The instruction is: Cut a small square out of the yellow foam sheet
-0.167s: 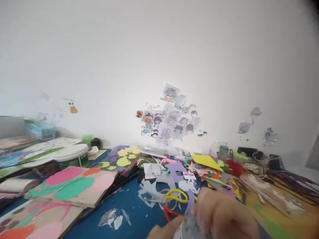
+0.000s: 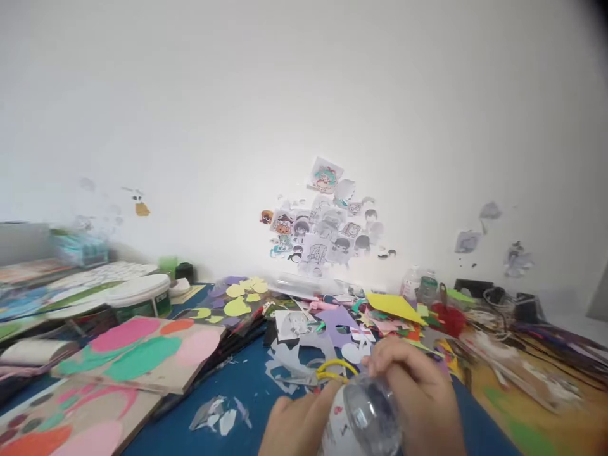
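A clear plastic bottle (image 2: 373, 415) with a white label is tilted at the bottom edge of the view, its rounded clear end towards me. My left hand (image 2: 299, 421) is closed on its labelled side. From the right, my right hand (image 2: 418, 396) wraps around the clear part, fingers bent over its far side. Just beyond the bottle lies a yellow loop (image 2: 336, 365), which looks like a scissors handle. Cut paper (image 2: 285, 367) and a purple sheet (image 2: 332, 323) lie behind it on the blue table (image 2: 256, 380).
Painted boards (image 2: 147, 354) lie at the left, near a white-lidded tub (image 2: 142, 291). Paper scraps (image 2: 221, 415) sit left of my hands. A yellow sheet (image 2: 394, 308) tops a heap of coloured paper. Cables (image 2: 494, 310) and a wooden board (image 2: 522, 392) are at the right.
The bottle and both hands have risen further into view. My right hand has shifted, with its fingers less blurred. Red loops seen beside the yellow one are now hidden behind the hands.
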`<action>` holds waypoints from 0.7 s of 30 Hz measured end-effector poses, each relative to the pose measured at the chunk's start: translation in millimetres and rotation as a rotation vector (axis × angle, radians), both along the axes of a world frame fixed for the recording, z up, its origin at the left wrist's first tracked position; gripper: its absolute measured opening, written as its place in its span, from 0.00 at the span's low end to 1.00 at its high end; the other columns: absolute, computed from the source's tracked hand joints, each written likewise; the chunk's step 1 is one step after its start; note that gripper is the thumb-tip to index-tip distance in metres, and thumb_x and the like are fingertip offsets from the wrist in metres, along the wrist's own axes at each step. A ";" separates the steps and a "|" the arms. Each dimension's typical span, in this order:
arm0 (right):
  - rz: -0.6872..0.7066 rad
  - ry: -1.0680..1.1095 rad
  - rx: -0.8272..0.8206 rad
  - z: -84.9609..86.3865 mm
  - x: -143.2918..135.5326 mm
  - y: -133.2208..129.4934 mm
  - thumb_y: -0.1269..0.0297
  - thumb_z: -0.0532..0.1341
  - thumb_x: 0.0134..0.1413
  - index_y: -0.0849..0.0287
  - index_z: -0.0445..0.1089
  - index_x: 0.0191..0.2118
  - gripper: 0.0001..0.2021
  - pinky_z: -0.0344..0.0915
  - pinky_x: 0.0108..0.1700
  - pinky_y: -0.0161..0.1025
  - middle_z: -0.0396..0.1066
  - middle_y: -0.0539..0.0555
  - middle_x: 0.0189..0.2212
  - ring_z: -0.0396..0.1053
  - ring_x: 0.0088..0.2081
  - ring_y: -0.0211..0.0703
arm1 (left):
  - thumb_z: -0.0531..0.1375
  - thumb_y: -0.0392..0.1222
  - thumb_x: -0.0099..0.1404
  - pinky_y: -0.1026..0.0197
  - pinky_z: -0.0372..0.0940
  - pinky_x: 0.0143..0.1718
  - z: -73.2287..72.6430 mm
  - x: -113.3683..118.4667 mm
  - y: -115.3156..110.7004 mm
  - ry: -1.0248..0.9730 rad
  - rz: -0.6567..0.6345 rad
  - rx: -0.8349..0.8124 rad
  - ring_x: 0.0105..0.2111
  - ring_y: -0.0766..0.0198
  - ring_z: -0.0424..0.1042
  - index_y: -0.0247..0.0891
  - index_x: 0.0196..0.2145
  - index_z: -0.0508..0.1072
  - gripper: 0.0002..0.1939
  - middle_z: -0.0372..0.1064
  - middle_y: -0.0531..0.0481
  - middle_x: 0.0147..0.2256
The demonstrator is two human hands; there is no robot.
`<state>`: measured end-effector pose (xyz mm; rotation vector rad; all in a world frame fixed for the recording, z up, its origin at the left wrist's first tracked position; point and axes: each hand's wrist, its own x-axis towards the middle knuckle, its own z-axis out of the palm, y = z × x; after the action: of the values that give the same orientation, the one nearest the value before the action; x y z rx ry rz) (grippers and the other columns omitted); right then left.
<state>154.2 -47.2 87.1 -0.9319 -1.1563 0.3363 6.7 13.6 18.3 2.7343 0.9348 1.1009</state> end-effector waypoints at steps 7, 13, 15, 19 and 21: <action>-0.020 0.459 -0.150 -6.9 2.4 36.4 0.69 0.56 0.36 0.59 0.57 0.19 0.04 0.55 0.24 0.29 0.55 0.44 0.16 0.57 0.21 0.32 | 0.57 0.38 0.44 0.60 0.56 0.36 -2.6 12.2 6.7 -0.116 0.266 0.295 0.35 0.63 0.69 0.56 0.53 0.57 0.37 0.71 0.59 0.38; 0.388 0.274 -0.297 11.8 7.8 25.5 0.76 0.56 0.32 0.61 0.67 0.21 0.06 0.57 0.24 0.30 0.64 0.48 0.15 0.61 0.21 0.35 | 0.57 0.41 0.44 0.66 0.59 0.32 -2.9 9.5 1.1 -0.102 0.016 -0.245 0.29 0.69 0.69 0.55 0.50 0.58 0.33 0.72 0.61 0.37; 0.517 0.191 -0.214 14.9 6.5 18.4 0.77 0.56 0.34 0.61 0.67 0.18 0.05 0.60 0.26 0.33 0.65 0.49 0.15 0.61 0.20 0.35 | 0.55 0.41 0.48 0.67 0.61 0.32 -4.6 6.4 -0.5 -0.057 -0.007 -0.262 0.28 0.70 0.68 0.53 0.52 0.57 0.31 0.72 0.58 0.40; 0.308 0.198 -0.042 14.8 1.2 17.2 0.76 0.55 0.36 0.59 0.61 0.14 0.09 0.62 0.28 0.34 0.61 0.46 0.12 0.59 0.19 0.34 | 0.57 0.42 0.45 0.67 0.60 0.28 6.7 6.2 -5.3 -0.073 0.029 -0.225 0.26 0.70 0.66 0.54 0.51 0.58 0.33 0.71 0.60 0.40; 0.224 0.216 -0.045 13.5 -0.2 22.9 0.74 0.55 0.36 0.59 0.59 0.14 0.08 0.62 0.28 0.33 0.59 0.45 0.11 0.56 0.18 0.32 | 0.59 0.41 0.41 0.67 0.57 0.27 15.6 7.3 -7.0 -0.124 0.063 -0.240 0.26 0.70 0.66 0.57 0.49 0.59 0.35 0.71 0.65 0.35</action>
<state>154.0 -24.4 100.6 -0.7846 -1.0584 0.6311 14.0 6.6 34.0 2.4327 1.0654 1.0753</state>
